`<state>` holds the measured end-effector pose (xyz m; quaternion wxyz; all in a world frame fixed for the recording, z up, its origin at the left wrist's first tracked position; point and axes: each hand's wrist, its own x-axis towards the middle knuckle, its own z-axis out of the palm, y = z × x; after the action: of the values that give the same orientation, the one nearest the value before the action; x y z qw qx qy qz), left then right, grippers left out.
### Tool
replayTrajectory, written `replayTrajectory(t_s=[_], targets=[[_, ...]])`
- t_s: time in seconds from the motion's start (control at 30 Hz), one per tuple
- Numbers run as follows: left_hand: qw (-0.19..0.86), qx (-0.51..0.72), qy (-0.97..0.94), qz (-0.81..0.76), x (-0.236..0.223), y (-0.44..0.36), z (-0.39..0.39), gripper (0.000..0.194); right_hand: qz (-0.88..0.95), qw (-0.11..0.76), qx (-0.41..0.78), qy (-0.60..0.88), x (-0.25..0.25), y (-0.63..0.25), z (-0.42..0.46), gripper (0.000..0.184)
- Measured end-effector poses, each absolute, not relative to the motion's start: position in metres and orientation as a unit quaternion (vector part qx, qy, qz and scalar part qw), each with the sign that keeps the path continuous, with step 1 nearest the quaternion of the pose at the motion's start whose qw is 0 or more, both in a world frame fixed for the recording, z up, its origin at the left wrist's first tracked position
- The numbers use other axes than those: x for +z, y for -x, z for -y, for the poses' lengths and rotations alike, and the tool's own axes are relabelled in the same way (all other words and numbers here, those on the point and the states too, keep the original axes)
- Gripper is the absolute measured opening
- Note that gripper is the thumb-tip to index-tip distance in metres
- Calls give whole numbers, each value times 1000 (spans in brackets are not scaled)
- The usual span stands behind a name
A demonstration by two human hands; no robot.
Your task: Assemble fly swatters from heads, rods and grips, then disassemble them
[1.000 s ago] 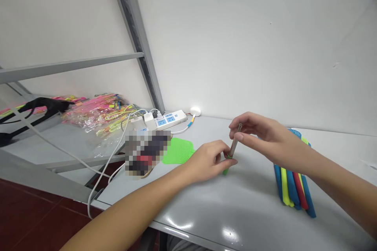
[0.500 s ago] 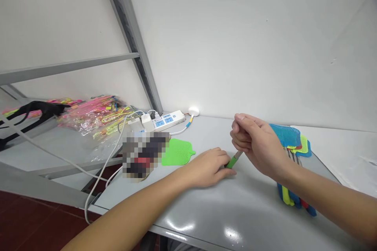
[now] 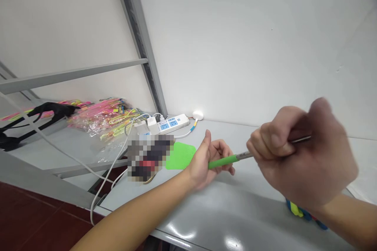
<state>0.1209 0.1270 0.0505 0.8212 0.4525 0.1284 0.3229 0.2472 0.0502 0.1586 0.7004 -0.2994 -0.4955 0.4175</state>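
My right hand point(image 3: 300, 157) is closed tight on a thin metal rod point(image 3: 243, 155). My left hand point(image 3: 203, 162) is open, with its thumb up and its fingers a bit bent. A green handle point(image 3: 223, 161) lies across its palm. The handle and rod make one long stick that goes from my left palm over to my right fist, tipping up a little on the right. The green end is nearer my left hand, and the rod goes into my right fist. My hands are apart, with some of the stick showing between them.

A flat green flap point(image 3: 178, 156) with little holes sits on the table point(image 3: 235, 204), just past my left wrist. The white power strip point(image 3: 184, 119) is farther back. Some blue and yellow handles point(image 3: 296, 208) poke out under my right wrist. The wall point(image 3: 224, 47) is past both hands, and the table's near edge is on my side of my left hand.
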Motion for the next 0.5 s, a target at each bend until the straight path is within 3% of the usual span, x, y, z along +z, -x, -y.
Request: replayTrajectory(t_s=[0.2,0.5], targets=[[874,315,-361,-86,67,-112,-125,67,504,677,464,270,156,-230,-53,49],[879,352,-306,-96,68,-106,-132,65,471,707,424,315,146,-209,-76,47]])
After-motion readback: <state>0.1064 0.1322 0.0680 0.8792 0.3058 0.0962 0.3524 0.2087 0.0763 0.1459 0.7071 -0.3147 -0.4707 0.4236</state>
